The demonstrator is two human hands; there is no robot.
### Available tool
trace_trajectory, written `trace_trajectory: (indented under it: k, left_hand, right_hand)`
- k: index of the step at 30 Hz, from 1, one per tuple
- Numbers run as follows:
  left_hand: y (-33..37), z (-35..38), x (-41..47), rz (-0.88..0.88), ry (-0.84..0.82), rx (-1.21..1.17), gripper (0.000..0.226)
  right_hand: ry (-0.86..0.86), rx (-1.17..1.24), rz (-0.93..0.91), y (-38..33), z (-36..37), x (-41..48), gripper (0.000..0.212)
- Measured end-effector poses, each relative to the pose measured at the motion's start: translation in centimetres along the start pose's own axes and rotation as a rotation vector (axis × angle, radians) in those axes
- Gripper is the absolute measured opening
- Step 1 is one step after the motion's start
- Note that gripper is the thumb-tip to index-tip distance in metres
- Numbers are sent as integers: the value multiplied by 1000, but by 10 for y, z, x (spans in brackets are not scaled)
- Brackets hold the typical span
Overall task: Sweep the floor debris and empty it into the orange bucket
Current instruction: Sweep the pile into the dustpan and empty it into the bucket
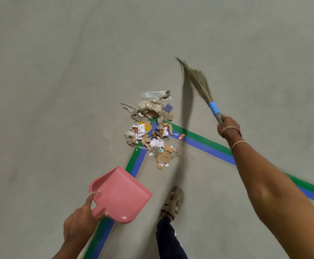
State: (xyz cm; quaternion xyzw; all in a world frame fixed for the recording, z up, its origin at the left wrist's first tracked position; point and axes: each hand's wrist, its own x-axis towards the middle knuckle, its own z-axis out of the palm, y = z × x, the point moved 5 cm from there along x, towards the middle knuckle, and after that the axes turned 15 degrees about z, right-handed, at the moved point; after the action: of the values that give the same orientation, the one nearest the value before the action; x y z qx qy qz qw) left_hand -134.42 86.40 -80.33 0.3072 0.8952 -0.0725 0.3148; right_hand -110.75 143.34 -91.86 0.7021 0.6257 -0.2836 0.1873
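Note:
A heap of debris, made of cardboard scraps, crumpled paper and clear plastic, lies on the grey floor where the tape lines meet. My right hand grips the handle of a grass broom. The broom is lifted off the floor, to the right of and beyond the heap. My left hand holds the handle of a pink dustpan, which hangs in the air just in front of the heap. The orange bucket is not in view.
Green and blue floor tape runs in a V from under the heap toward the lower left and lower right. My sandalled foot stands in front of the heap. A small orange scrap lies on the tape.

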Motion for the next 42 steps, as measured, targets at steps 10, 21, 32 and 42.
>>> trace_trajectory:
  k: [10, 21, 32, 42]
  left_hand:
    - [14, 30, -20, -86, 5, -122, 82]
    - [50, 26, -81, -73, 29, -170, 80]
    - [61, 69, -200, -172, 120, -224, 80]
    - [71, 91, -275, -225, 149, -296, 77]
  right_hand:
    - [36, -581, -258, 14, -15, -33, 59]
    - [-6, -295, -22, 218, -18, -125, 64]
    - [-243, -136, 22, 238, 57, -231, 44]
    - [-152, -87, 148, 331, 31, -298, 29]
